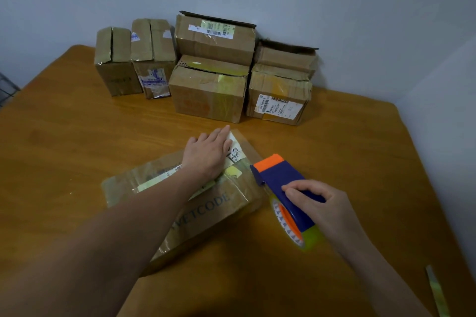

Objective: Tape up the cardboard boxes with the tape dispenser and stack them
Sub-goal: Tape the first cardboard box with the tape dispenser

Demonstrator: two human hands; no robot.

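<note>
1. Two bare forearms reach over a wooden table. The left hand lies flat, fingers straight, pressing down the top of a low cardboard box.
2. The right hand curls round the handle of a blue-and-orange tape dispenser, whose head meets the box's right edge.
3. A loose tape strip lies at the table's near right.
4. By the wall, a left stack and a right stack hold two boxes each. Two small boxes stand side by side, unstacked.
5. Sealing of the near box appears under way, and it is not yet stacked. Flaps on the upper boxes look raised, so more taping likely remains.
</note>
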